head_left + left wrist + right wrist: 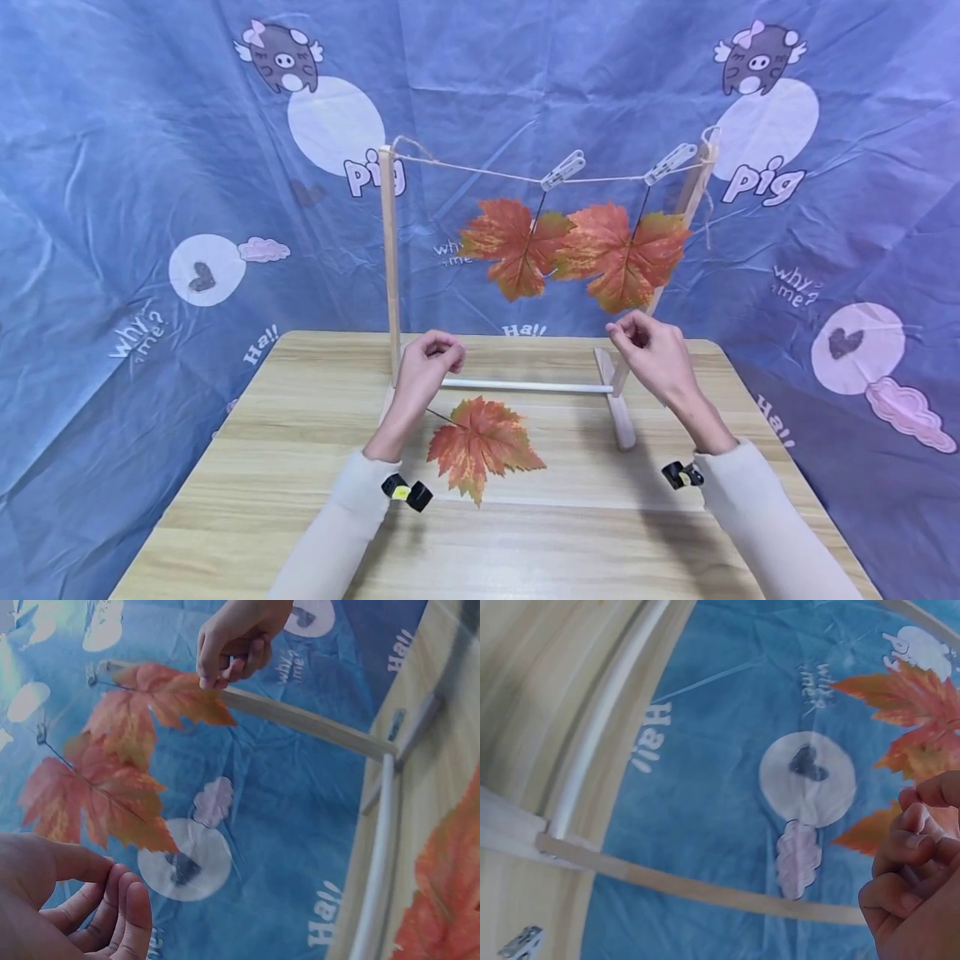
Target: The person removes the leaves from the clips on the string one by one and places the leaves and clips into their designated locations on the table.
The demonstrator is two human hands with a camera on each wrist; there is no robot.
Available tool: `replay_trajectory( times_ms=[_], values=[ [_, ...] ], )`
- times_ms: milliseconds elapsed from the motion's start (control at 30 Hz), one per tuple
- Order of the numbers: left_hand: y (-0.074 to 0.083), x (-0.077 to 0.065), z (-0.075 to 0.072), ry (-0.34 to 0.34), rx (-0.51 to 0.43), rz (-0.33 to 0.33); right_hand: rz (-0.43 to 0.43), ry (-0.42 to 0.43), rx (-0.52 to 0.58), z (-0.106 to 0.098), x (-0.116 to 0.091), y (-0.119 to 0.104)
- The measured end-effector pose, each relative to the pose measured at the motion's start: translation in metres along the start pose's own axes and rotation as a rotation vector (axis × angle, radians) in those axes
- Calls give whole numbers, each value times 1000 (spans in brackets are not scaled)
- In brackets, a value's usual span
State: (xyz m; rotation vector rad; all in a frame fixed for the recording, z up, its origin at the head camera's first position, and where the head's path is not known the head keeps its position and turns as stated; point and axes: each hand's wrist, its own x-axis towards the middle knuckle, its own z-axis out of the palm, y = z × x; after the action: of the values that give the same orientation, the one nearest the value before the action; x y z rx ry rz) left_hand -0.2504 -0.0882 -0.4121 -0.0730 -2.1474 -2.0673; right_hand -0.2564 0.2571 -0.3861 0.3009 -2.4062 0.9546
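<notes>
Two orange-red maple leaves hang by their stems from a cord (480,169): a left leaf (517,247) and a right leaf (628,254) that overlap. A white clothespin (562,171) grips the first stem, and a second clothespin (670,164) the other. My right hand (658,354) is raised just below the right leaf, its fingers loosely curled around nothing. To the left, my left hand (426,367) hovers in front of the stand's left post, fingers bent, holding nothing. A third maple leaf (480,442) lies on the table beside my left wrist.
The wooden stand has a left post (390,258), a right post (693,187), a white crossbar (525,386) and a wooden foot (621,408). A loose clothespin (523,943) lies on the table (247,467) by the right foot. Blue printed cloth hangs behind.
</notes>
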Motion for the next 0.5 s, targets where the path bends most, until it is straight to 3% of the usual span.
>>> replay_trajectory(
  times_ms=[500],
  values=[
    [40, 7, 12, -52, -64, 107, -83, -41, 68, -6, 21, -41]
  ],
)
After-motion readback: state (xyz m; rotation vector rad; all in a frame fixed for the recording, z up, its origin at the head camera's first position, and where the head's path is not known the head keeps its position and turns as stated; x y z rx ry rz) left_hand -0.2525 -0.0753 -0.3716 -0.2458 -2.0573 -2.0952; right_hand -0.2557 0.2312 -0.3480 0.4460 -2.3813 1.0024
